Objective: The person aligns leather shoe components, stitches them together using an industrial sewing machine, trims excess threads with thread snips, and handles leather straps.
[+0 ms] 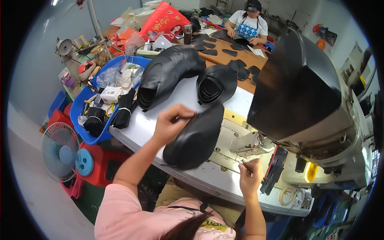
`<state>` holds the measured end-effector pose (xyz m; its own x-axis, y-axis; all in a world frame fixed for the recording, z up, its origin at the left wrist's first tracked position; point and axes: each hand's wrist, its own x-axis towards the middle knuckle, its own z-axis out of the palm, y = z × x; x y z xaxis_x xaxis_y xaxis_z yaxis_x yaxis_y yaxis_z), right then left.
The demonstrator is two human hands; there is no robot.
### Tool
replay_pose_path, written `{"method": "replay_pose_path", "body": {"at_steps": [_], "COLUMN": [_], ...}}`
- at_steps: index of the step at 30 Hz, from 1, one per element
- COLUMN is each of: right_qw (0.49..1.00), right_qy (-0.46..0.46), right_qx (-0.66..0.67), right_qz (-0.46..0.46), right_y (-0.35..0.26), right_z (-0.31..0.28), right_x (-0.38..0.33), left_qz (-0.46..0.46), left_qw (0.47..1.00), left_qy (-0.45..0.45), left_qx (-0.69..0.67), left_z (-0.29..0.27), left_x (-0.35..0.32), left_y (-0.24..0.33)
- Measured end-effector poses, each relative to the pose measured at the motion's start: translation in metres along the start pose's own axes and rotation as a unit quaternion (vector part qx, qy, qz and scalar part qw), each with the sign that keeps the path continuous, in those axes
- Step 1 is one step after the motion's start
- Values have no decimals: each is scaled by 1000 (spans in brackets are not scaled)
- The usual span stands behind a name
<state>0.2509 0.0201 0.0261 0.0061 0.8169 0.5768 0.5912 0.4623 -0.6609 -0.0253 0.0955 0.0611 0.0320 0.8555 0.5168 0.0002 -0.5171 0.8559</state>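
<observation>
While the left hand [173, 122] pinched the far edge of a black leather piece [196, 138] lifted over the near table [188, 94], the right hand [251, 176], well apart, gripped what seemed a thin tool [243, 165] beside the sewing machine [304, 104].

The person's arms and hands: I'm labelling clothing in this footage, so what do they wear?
Both forearms are bare. The left hand and right hand wear no gloves, and no rings or watch are visible. A short pink sleeve covers the left upper arm; the right sleeve is not visible.
</observation>
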Motion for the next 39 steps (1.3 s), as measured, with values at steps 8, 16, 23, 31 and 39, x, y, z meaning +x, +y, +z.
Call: {"method": "replay_pose_path", "body": {"at_steps": [8,16,23,31,39], "right_qw": [993,983,990,983,959], "right_qy": [-42,-12,6,8,116], "right_qx": [6,-38,-116,-100,-190], "right_qz": [112,179,80,153,175], "right_y": [36,71,59,63,88], "right_z": [-6,-31,-28,-31,-75], "right_x": [-46,-97,-94,-85,-72], "left_qz": [296,184,77,-278,-224], "left_qw": [850,898,860,829,872], "left_qy": [-17,68,504,325,250], "left_qx": [436,394,-11,-361,-357], "left_z": [18,32,-77,-210,-138], "left_x": [112,73,15,37,-4], "left_y": [-129,-108,-95,-148,-56]}}
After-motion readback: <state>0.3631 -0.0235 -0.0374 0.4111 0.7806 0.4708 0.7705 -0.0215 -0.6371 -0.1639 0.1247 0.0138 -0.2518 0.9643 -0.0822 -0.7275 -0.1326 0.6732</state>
